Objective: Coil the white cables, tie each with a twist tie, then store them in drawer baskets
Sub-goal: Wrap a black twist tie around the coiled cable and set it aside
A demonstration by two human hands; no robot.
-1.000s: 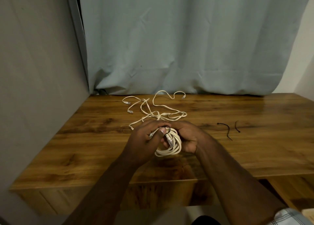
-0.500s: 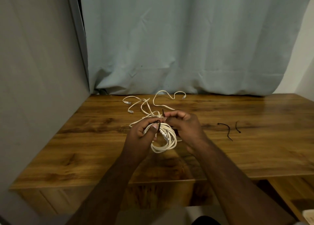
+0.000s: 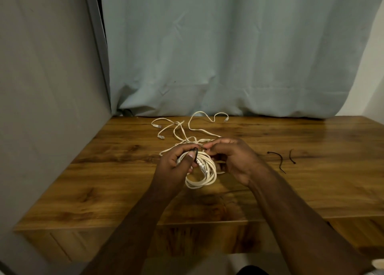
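I am looking down at a coiled white cable (image 3: 202, 174) that both hands are holding up just above the wooden worktop (image 3: 116, 183), near its middle. My left hand (image 3: 176, 166) is gripping the coil's left side, its thumb pressing a black twist tie (image 3: 195, 154) that is looping over the bundled strands. My right hand (image 3: 230, 160) is curling in from the right, its fingertips pinching at the top of the coil just beside the tie; I cannot tell whether it is holding the tie's end or only the cable. Behind the hands, loose white cables (image 3: 187, 129) are lying tangled toward the curtain (image 3: 228, 56). Two spare black twist ties (image 3: 278, 160) are lying on the worktop, well apart to the right.
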